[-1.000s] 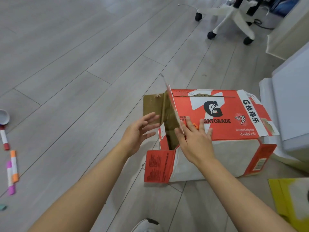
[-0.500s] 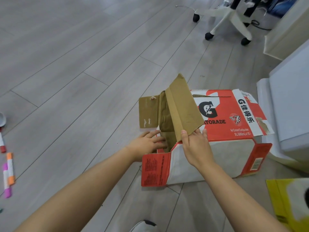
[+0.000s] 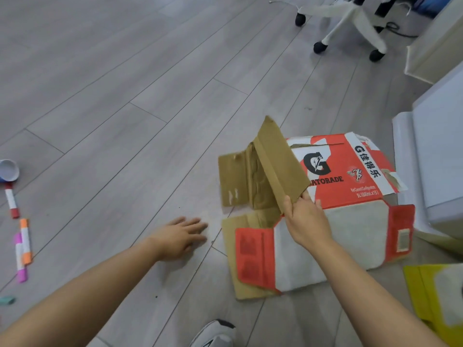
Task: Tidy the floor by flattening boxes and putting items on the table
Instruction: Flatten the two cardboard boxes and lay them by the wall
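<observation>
An orange and white Gatorade cardboard box (image 3: 350, 196) lies on the grey floor, squashed low, its left end open with flaps spread. My right hand (image 3: 305, 219) pinches the lower corner of a brown flap (image 3: 280, 161) that stands tilted up over the box top. My left hand (image 3: 180, 234) rests flat on the floor left of the box, fingers apart, holding nothing. Another brown flap (image 3: 233, 181) lies open on the floor behind it.
Markers lie at the left: a red-capped one (image 3: 11, 202), an orange one (image 3: 26, 240) and a purple one (image 3: 20, 259). A white cup (image 3: 8, 170) sits beside them. A chair base (image 3: 350, 23) stands far right. White furniture (image 3: 441, 156) and a yellow folder (image 3: 438, 296) flank the box.
My left hand left the box opening and came down on the floor. The box sank flatter, and its near end flap dropped open. My right hand kept the brown flap.
</observation>
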{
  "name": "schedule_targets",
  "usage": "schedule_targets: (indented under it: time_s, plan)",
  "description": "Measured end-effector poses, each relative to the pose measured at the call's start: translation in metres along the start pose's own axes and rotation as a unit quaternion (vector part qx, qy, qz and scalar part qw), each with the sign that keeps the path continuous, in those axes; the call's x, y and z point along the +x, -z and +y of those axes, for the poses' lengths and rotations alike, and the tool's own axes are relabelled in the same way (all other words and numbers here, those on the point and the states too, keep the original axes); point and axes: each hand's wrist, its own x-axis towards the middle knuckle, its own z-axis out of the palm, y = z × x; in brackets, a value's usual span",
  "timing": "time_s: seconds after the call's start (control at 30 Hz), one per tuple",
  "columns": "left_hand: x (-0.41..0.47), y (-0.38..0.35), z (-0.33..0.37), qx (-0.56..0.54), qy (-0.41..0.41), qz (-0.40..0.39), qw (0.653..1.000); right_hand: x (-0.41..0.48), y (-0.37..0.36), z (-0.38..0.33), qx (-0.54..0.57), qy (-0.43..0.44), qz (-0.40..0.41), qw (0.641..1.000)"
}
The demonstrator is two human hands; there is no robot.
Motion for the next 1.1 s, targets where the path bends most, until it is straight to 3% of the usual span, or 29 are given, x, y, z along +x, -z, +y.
schedule_targets:
  time_s: [0.1, 0.2, 0.5, 0.63, 0.77, 0.9, 1.1]
  plan:
    - [-0.017, -0.009, -0.006, -0.031, 0.065, 0.109, 0.991, -0.016, -0.025, 0.021, 0.012, -0.038, -0.093, 0.995]
    - [-0.006, -0.003, 0.003, -0.016, 0.098, 0.164, 0.982, -0.031, -0.065, 0.034, 0.014, -0.045, -0.153, 0.987]
    - [0.048, 0.015, 0.09, -0.06, 0.026, 0.266, 0.962, -0.052, -0.122, 0.039, -0.108, -0.018, -0.227, 0.968]
    - [0.076, 0.009, 0.128, -0.055, 0.059, 0.166, 0.983, -0.055, -0.12, 0.056, -0.068, 0.001, -0.2, 0.977]
    - [0.097, 0.001, 0.161, -0.048, 0.092, 0.052, 0.993, -0.079, -0.121, 0.086, -0.069, -0.053, -0.162, 0.983]
    - [0.11, -0.009, 0.204, -0.027, 0.11, 0.022, 0.993, -0.11, -0.12, 0.109, -0.058, -0.158, -0.146, 0.975]
    - [0.11, -0.019, 0.286, -0.015, 0.045, -0.028, 0.999, -0.127, -0.115, 0.148, -0.005, -0.27, -0.136, 0.953]
